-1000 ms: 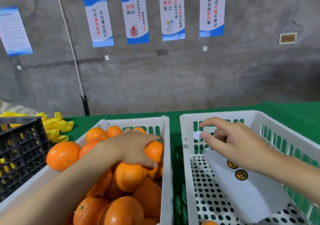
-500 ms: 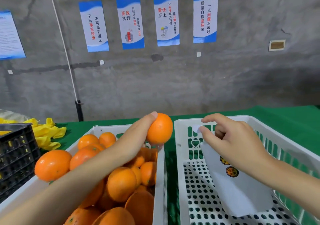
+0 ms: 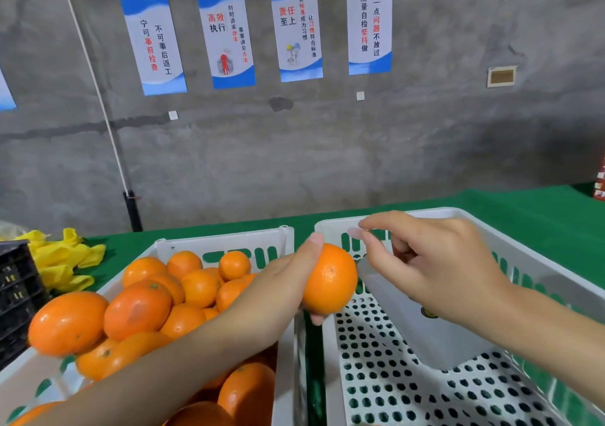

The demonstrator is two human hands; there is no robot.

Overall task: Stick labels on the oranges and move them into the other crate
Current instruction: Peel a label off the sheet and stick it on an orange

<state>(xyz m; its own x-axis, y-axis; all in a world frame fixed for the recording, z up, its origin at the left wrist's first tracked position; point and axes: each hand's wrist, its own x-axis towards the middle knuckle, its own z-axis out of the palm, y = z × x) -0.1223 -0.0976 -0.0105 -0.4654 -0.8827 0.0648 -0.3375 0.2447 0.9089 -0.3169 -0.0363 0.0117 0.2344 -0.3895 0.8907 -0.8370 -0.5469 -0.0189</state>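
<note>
My left hand [image 3: 288, 281] grips an orange [image 3: 330, 278] and holds it over the gap between the two white crates. My right hand [image 3: 435, 265] hovers just right of that orange and pinches a small pale round label [image 3: 357, 233] between thumb and forefinger. The left crate [image 3: 226, 240] is heaped with several oranges [image 3: 137, 307]. In the right crate [image 3: 393, 219] lies a white label sheet [image 3: 435, 337], partly hidden by my right hand, with one dark round sticker showing on it.
A black crate [image 3: 16, 294] stands at the far left, with yellow gloves [image 3: 62, 261] behind it on the green tablecloth [image 3: 523, 206]. A grey wall with posters rises behind the table. A black pole stands at the table's back edge.
My left hand lifted an orange out of the pile and carried it right, to the gap between the crates. My right hand, still pinching the label, has come close to the orange.
</note>
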